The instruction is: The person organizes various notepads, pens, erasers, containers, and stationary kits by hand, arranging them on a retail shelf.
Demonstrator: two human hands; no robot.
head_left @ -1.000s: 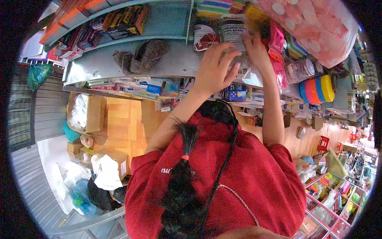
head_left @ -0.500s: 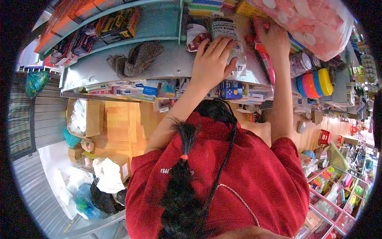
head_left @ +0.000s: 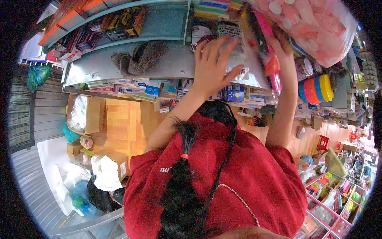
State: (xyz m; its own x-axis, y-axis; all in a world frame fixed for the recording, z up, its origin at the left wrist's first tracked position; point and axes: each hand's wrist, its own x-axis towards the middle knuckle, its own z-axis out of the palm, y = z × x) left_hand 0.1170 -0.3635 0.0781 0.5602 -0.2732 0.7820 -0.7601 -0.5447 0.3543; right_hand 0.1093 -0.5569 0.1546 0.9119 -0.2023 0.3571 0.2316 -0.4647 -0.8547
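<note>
My left hand [head_left: 213, 69] is spread with slightly blurred fingers over two packages on the grey counter [head_left: 177, 65]. One is a clear pouch [head_left: 230, 30] labelled as magnetic white board tape. The other is a white and dark red package [head_left: 201, 34]. On the right, the fingers of my right hand [head_left: 283, 46] are bent around the edge of a long, flat pink and black package [head_left: 262, 30] with a red part. This package is smeared by motion, so its contents cannot be made out. My right fingertips are partly hidden.
A large clear bag of pink and white pieces [head_left: 306, 28] hangs over the upper right. Below it stand stacked coloured rings [head_left: 316, 88]. A crumpled brown cloth [head_left: 139, 57] lies on the counter's left, beneath shelves of boxes [head_left: 123, 24]. Small packets line the counter's front edge.
The long pink package has shifted and tilted along with my right hand, showing more of its length. My left fingers have spread and moved slightly down. The view has shifted a little.
</note>
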